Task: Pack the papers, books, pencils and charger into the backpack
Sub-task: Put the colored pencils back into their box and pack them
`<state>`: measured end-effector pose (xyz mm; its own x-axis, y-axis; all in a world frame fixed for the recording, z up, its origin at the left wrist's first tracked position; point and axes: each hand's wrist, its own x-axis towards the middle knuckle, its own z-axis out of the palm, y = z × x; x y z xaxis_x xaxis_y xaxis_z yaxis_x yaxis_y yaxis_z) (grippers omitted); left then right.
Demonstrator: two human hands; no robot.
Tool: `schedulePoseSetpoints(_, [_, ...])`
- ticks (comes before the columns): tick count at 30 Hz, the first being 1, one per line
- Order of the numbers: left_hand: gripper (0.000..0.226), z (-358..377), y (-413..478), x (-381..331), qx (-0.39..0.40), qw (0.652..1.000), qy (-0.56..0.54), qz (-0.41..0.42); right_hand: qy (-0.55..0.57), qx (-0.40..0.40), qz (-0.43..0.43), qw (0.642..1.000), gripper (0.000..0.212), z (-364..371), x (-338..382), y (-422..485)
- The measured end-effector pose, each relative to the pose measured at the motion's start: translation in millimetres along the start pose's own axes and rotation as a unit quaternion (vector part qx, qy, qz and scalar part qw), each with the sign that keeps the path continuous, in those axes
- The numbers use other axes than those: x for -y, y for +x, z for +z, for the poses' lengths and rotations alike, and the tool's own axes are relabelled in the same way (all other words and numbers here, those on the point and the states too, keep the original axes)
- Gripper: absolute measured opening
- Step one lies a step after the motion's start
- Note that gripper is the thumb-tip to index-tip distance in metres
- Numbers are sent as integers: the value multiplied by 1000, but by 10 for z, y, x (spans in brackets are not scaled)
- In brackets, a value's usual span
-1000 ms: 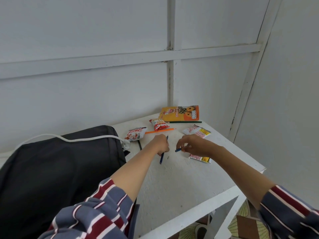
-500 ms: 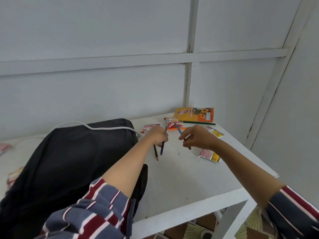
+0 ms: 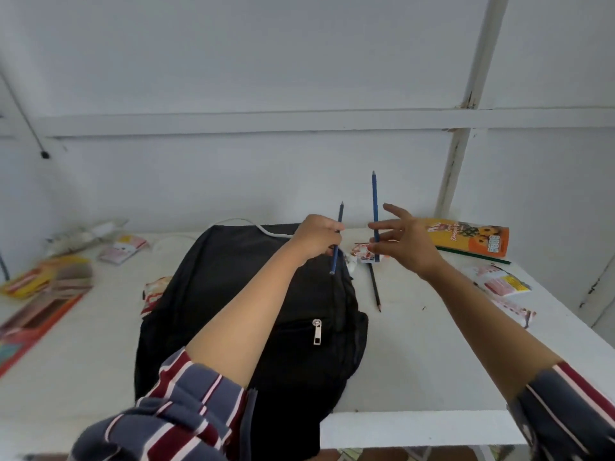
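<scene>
A black backpack [image 3: 239,294] lies flat on the white table [image 3: 416,361], its front pocket zipper [image 3: 316,331] closed. My left hand [image 3: 317,237] grips a blue pencil [image 3: 336,247] above the bag's far right corner. My right hand [image 3: 404,242] pinches a second blue pencil [image 3: 374,201] upright, with the other fingers spread. A black pencil [image 3: 374,287] lies on the table right of the bag. A white charger cable [image 3: 256,227] runs over the bag's far edge. A green pencil [image 3: 472,255] lies by an orange book [image 3: 469,239].
Snack packets lie at the right [image 3: 502,284], behind the hands [image 3: 364,254] and at the left [image 3: 123,249]. Orange and yellow books or boxes [image 3: 36,304] sit at the table's left edge. The white wall stands close behind the table.
Both hands have lifted off the table, each raising a blue pencil, and moved toward the backpack. The view has swung left, and the bag's front and the table's left side now show.
</scene>
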<state>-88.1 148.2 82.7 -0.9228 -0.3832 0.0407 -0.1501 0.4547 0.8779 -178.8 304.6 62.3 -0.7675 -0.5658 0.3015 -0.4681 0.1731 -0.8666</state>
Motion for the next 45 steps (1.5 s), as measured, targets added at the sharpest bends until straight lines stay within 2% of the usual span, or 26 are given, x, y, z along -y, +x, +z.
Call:
schedulePoseSetpoints(2, [38,-263,-82,81,-27,1000,-6,1,10,13,-8,1000,50,236,158,60])
schedulePoseSetpoints(4, [38,-543,-181,194,-57,998,2,5,35,39,-13,999,40,517,314,106])
schedulePoseSetpoints(9, [35,-1317,-520,545,-117,993,3,12,68,91,-24,993,35,1365,783,226])
schedulePoseSetpoints(17, [40,-2491,-1138,1347,-165,981,-99,-25,122,158,-1,980,32,2920,1328,243])
schedulePoseSetpoints(25, [38,-3281,-1514,2225,-215,963,-103,-129,75,227,10,971,28,4043,1532,158])
schedulePoseSetpoints(30, [35,-3639,-1606,2579,-232,957,-88,-149,26,264,-7,964,31,4591,1520,256])
schedulePoseSetpoints(35, [38,-3954,-1625,2857,-239,953,-54,-177,33,260,8,965,27,5113,1484,364])
schedulePoseSetpoints(40, [40,-4181,-1564,3148,-226,954,-44,-191,96,251,120,956,16,5562,1443,396])
schedulePoseSetpoints(45, [38,-4405,-1426,3382,-201,961,-46,-184,70,223,106,966,21,5920,1420,374])
